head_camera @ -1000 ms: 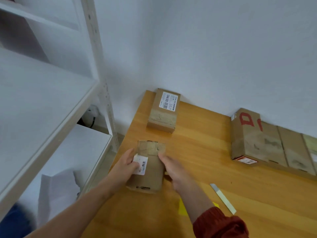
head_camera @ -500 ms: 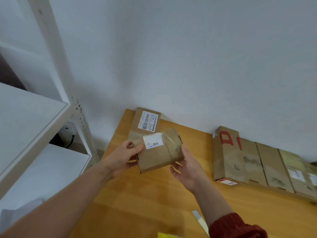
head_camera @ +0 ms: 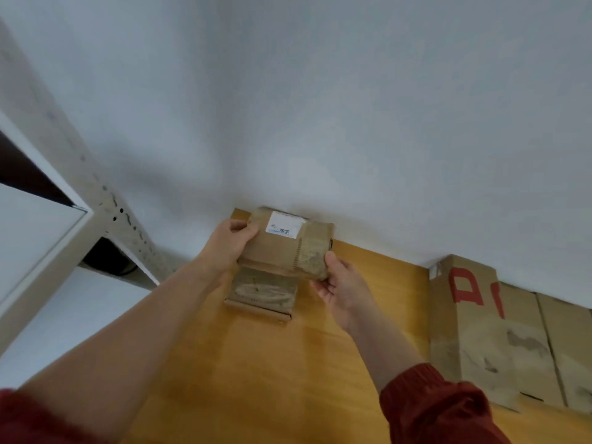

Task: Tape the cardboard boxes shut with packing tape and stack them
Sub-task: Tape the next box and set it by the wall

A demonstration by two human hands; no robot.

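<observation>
Stacking entry, one step in hand: we hold the small taped box [head_camera: 285, 248] by its two ends just over the lower box [head_camera: 262, 293], which lies on the counter [head_camera: 288, 379] at its far left corner, against the wall. Item, left hand [head_camera: 230, 248]: thumb and fingers curled round the left end, beside the white label. Item, right hand [head_camera: 339, 286]: thumb up on the near right corner, fingers curled beneath, a narrow grip. Whether the held box already rests on the lower one we cannot tell; it sits crosswise over the far part. Method, as we judge it: turn the held box until its sides run with those below, lower it flat rather than corner first, draw the right fingers out from under before the weight settles, then press lightly to check it does not rock on the wrinkled tape. Also present: a row of larger boxes [head_camera: 480, 331] along the wall at right, well apart; a white shelf unit [head_camera: 48, 251] at left.
</observation>
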